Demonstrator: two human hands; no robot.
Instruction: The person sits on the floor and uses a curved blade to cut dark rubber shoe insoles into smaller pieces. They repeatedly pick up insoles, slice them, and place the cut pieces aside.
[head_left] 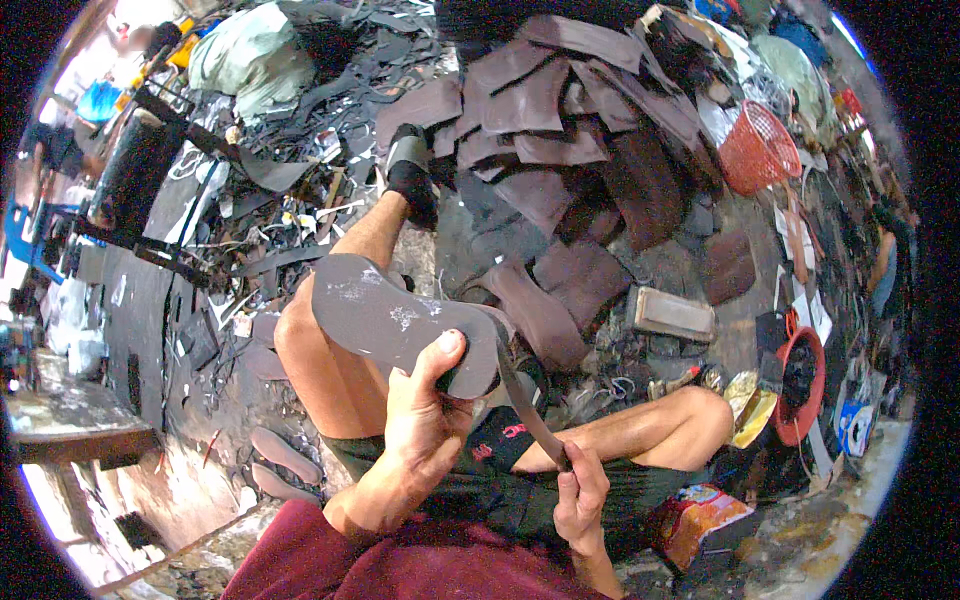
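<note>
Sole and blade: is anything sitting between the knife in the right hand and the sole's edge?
Nothing visible. The left hand holds the grey sole by its near end, thumb on top. The right hand grips the knife, whose blade runs up to the sole's right edge; whether it touches cannot be told.

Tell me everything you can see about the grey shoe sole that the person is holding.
The shoe sole is a flat, foot-shaped piece, dark grey, apparently rubber or foam, with whitish scuffs on its upper face. It lies nearly level above the person's bent knee, its long axis running from upper left to lower right. The left hand grips its near edge, thumb on top. A thin dark strip hangs off its right end, as if trimmed from the edge, and the right hand grips the strip's lower end.
</note>
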